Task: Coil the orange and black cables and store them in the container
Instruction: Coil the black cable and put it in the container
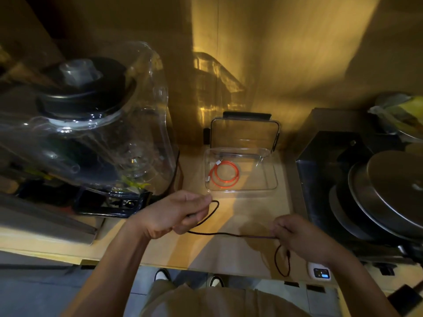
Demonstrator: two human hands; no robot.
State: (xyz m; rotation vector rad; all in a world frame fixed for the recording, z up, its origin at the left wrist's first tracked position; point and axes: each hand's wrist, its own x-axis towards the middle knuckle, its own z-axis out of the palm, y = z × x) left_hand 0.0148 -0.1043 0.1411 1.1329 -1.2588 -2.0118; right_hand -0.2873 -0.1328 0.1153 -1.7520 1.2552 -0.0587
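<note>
An orange cable lies coiled inside a clear rectangular container on the wooden counter; the container's lid stands open behind it. A thin black cable stretches between my hands just in front of the container. My left hand is closed on one end, where a small loop sticks out past the fingers. My right hand pinches the cable farther along, and the rest hangs in a loop below that hand over the counter's front edge.
A large blender with a clear sound cover fills the left of the counter. A dark appliance with stacked metal lids stands on the right. A small white device sits at the counter edge. My shoes show on the floor below.
</note>
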